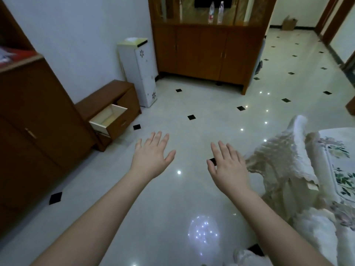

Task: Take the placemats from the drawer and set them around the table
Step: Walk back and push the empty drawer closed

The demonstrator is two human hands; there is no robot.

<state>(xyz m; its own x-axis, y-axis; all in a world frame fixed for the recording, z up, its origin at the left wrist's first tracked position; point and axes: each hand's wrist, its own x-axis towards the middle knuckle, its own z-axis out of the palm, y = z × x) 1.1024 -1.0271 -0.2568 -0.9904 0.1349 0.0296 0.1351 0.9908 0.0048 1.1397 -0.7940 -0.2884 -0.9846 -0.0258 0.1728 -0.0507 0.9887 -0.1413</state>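
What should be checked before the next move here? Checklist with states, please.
1. Left hand free, fingers straight, holding nothing: ok.
2. Right hand free, fingers straight, holding nothing: ok.
3. Brown wooden low cabinet's pale-lined drawer pulled open: ok.
4. Placemats left in the drawer: cannot tell; the visible part of the inside looks bare, the rest is hidden.
5. Glossy white tiled floor between hands and drawer unobstructed: ok.
6. Floral-patterned table covering at right: placemats set there, cannot tell.

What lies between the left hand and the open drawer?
In the head view, only bare tiled floor with one black diamond tile separates the open left hand from the drawer.
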